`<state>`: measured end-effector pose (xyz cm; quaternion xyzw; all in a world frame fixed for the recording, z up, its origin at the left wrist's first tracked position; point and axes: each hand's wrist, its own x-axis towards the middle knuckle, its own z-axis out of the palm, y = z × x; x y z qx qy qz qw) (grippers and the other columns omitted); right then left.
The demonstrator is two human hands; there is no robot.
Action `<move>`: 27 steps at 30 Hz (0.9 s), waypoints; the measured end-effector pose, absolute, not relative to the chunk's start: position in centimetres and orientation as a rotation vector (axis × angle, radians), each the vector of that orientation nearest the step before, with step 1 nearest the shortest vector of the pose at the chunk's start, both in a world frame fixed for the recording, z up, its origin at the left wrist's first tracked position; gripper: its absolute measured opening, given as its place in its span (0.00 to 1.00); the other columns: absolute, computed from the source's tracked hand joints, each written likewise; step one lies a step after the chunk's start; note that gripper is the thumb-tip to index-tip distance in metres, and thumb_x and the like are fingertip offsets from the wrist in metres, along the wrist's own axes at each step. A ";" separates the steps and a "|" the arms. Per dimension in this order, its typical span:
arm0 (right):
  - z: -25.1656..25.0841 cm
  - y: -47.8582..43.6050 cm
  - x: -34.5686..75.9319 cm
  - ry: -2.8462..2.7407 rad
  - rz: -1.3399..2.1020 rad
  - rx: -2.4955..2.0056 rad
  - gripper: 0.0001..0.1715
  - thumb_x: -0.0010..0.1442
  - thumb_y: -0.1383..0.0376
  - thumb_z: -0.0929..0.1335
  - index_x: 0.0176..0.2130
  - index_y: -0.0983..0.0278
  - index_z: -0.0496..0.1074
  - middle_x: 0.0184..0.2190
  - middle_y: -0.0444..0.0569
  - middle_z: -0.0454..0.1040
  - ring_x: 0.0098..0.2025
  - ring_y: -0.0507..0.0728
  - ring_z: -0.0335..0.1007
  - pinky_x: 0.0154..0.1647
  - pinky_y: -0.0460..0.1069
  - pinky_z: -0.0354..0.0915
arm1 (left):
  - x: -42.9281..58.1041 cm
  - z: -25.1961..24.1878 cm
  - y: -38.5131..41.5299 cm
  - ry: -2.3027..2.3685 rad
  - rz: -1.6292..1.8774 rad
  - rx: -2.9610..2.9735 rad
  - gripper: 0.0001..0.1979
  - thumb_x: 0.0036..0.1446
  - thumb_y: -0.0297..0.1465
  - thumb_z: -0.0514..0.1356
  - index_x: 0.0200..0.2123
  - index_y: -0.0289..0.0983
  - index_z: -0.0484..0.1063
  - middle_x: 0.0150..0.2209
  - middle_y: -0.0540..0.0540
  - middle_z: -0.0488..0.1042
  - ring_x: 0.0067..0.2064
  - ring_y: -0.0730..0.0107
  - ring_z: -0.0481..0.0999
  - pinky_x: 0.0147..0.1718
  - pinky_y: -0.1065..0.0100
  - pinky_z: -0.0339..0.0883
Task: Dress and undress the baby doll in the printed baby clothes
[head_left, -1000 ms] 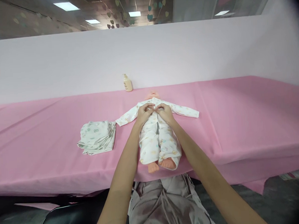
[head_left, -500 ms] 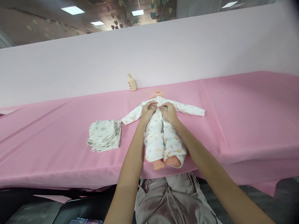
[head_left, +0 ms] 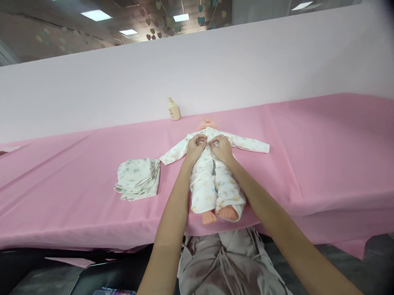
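While my view has barely shifted over the last half second, my left hand and right hand stay at the front of the printed suit, the right fingertips now just a little nearer the left. The suit and the doll inside it have not moved along the table. I take that as the same close finger work at the front opening, neither finished nor given up. As far as it shows, thumb and fingertips of each hand are pinched together on the suit's front cloth; what lies between the tips is too small to make out.

I count one doll, lying on its back with its head toward the table's far edge and its two bare feet just inside the near edge. It wears one suit, with two sleeves spread wide and two legs side by side. One stack of folded cloth lies to the left, near the left cuff; I cannot count its layers. One pump bottle stands at the far edge, against the wall.
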<state>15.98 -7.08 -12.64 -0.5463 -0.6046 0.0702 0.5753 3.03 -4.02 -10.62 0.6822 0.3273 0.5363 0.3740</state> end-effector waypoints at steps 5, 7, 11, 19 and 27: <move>-12.5 -7.2 16.1 -1.346 0.209 -1.260 0.07 0.52 0.64 0.68 0.24 0.61 0.71 0.31 0.48 0.74 0.39 0.59 0.68 0.49 0.55 0.61 | 2.6 -10.5 -3.9 0.788 1.339 1.826 0.08 0.47 0.27 0.62 0.33 0.36 0.78 0.35 0.47 0.78 0.33 0.72 0.72 0.33 0.72 0.63; -12.4 -7.3 16.2 -1.313 0.241 -1.247 0.07 0.52 0.63 0.68 0.24 0.61 0.72 0.30 0.47 0.75 0.38 0.58 0.69 0.47 0.53 0.63 | 2.5 -10.7 -3.8 0.776 1.330 1.831 0.09 0.48 0.28 0.62 0.35 0.36 0.78 0.36 0.46 0.78 0.33 0.72 0.72 0.33 0.71 0.65; -12.3 -7.5 16.3 -1.268 0.296 -1.213 0.06 0.50 0.63 0.69 0.24 0.61 0.73 0.29 0.47 0.76 0.36 0.57 0.71 0.43 0.51 0.65 | 2.3 -10.9 -3.7 0.775 1.332 1.821 0.11 0.47 0.29 0.63 0.36 0.36 0.79 0.36 0.46 0.79 0.29 0.75 0.71 0.30 0.72 0.64; -12.1 -7.5 16.3 -1.293 0.325 -1.165 0.05 0.49 0.66 0.69 0.23 0.61 0.74 0.29 0.47 0.76 0.36 0.57 0.72 0.45 0.52 0.65 | 2.3 -11.0 -3.8 0.803 1.326 1.817 0.13 0.44 0.35 0.68 0.35 0.35 0.79 0.34 0.45 0.79 0.25 0.77 0.69 0.27 0.72 0.64; -12.0 -7.7 16.2 -1.304 0.346 -1.179 0.06 0.51 0.63 0.69 0.24 0.62 0.75 0.30 0.47 0.76 0.36 0.56 0.72 0.45 0.51 0.65 | 2.5 -10.9 -4.0 0.817 1.358 1.868 0.14 0.43 0.34 0.68 0.35 0.35 0.79 0.33 0.46 0.79 0.26 0.77 0.69 0.29 0.72 0.64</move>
